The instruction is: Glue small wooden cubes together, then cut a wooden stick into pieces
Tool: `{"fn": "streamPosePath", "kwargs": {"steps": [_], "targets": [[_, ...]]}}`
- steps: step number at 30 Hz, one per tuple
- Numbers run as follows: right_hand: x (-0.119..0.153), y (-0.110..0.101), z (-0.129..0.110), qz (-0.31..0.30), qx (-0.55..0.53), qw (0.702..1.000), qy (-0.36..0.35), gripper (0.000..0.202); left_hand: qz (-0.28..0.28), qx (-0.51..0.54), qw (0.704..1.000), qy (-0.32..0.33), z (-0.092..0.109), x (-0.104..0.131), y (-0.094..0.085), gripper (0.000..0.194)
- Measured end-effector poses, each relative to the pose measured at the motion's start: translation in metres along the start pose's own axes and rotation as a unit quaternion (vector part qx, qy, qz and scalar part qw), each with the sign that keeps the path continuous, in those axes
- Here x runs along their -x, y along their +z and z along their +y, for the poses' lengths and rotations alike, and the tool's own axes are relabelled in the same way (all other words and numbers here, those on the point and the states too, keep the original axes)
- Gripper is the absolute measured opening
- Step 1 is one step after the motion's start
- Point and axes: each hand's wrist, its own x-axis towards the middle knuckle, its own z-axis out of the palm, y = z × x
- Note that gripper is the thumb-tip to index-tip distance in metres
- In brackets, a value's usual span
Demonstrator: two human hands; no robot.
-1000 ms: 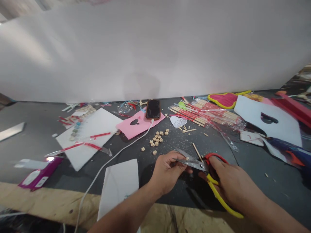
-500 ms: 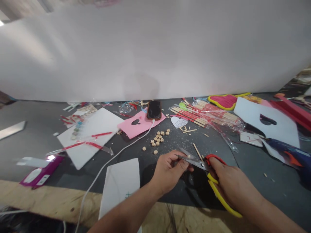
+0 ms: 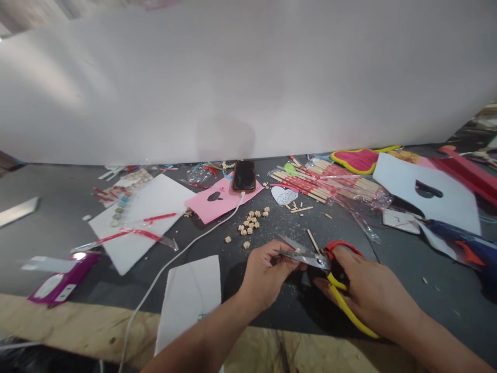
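Note:
My right hand [image 3: 368, 285] grips scissors [image 3: 321, 262] with a red and a yellow handle, their blades parted and pointing left. Pinched in the fingertips of my left hand [image 3: 264, 274] is a small pale wooden piece [image 3: 297, 250], right at the blades; most of it is hidden by the fingers and metal. Just beyond the scissors' pivot lies a short wooden stick [image 3: 312, 241]. Several small wooden clusters [image 3: 250, 223], seemingly of short stick pieces, sit on the dark table past my left hand.
A phone [image 3: 244, 176] with a white cable [image 3: 190, 241] rests on pink paper [image 3: 205, 204]. Bagged wooden sticks [image 3: 337, 181] lie behind right. A blue glue gun [image 3: 462, 241] is at far right, white sheets [image 3: 190, 290] nearer left, and a white panel [image 3: 248, 77] stands behind.
The scissors and both hands stay close together at nearly the same place. Fingers of my right hand now show lower beside the yellow handle. The view has shifted slightly.

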Motion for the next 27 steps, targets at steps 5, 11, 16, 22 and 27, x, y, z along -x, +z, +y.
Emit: {"fn": "streamPosePath", "kwargs": {"steps": [5, 11, 16, 22, 27], "targets": [[0.0006, -0.0025, -0.0027, 0.013, -0.018, 1.0, 0.001, 0.042, 0.001, -0.029, 0.999, 0.019, 0.0052, 0.0016, -0.0017, 0.014], [0.0003, -0.0027, -0.0032, 0.018, -0.031, 0.999, -0.004, 0.046, -0.014, -0.014, 0.999, 0.028, 0.0002, 0.0023, -0.0023, 0.015], [-0.0012, -0.0032, -0.0028, 0.011, -0.035, 0.999, -0.01, 0.039, -0.006, -0.01, 1.0, 0.012, -0.0032, 0.0004, -0.0009, 0.015], [0.0001, 0.0026, 0.0021, -0.022, 0.004, 1.0, -0.012, 0.014, -0.01, -0.018, 1.0, 0.022, -0.0023, 0.0012, -0.0007, 0.013], [0.0035, 0.0054, 0.0038, -0.029, 0.032, 0.998, -0.04, 0.022, -0.017, 0.002, 1.0, 0.017, -0.0017, 0.0006, 0.0005, 0.015]]}}
